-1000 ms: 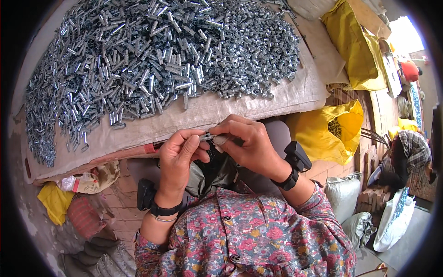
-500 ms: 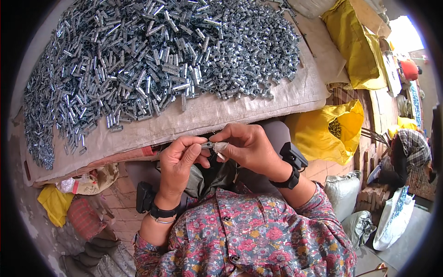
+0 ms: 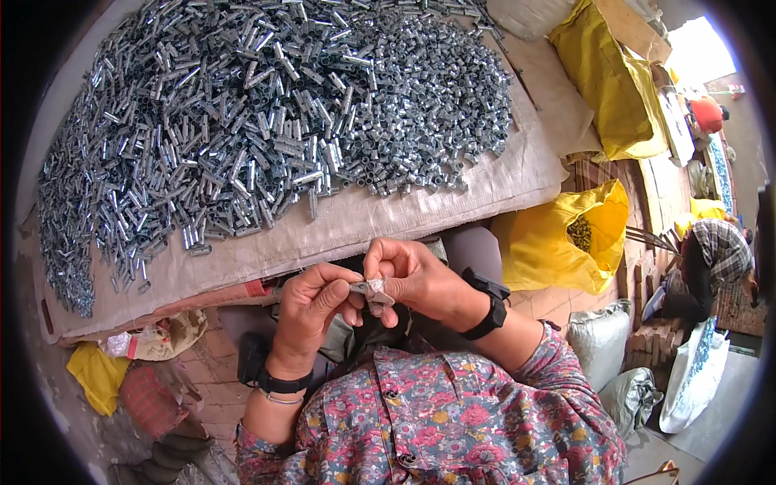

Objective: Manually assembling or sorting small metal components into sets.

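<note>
Remotely, I observe the left hand (image 3: 311, 301) pinching a metal piece (image 3: 357, 287) near the sheeted table (image 3: 420, 212); right hand (image 3: 420, 283), grip unclear. Likely light, stiff, slippery; best held by its ends.

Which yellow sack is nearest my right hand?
The open yellow sack right of your right hand, small pieces showing in its mouth; no other yellow sack lies as close.
</note>
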